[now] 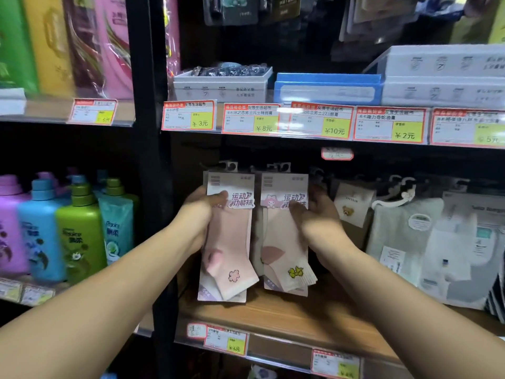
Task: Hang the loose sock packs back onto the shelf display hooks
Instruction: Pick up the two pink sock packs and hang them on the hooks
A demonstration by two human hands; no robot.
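Note:
Two pink sock packs hang side by side under the shelf hooks [231,166]. The left sock pack [231,242] shows a pink flower; my left hand [203,212] grips its left edge, thumb across the card header. The right sock pack [284,242] shows a yellow flower; my right hand [314,214] holds its right edge, fingers on the front near the header. The plastic hanger tabs [278,166] sit at the hook rail; whether they are seated on the hooks is too dark to tell.
More sock packs hang to the right: a brown bear pack [352,206] and grey packs [404,231]. A wooden shelf board [287,315] lies below. Shampoo bottles [79,228] fill the left bay beyond a black upright post [161,214]. Price tags [325,121] line the shelf above.

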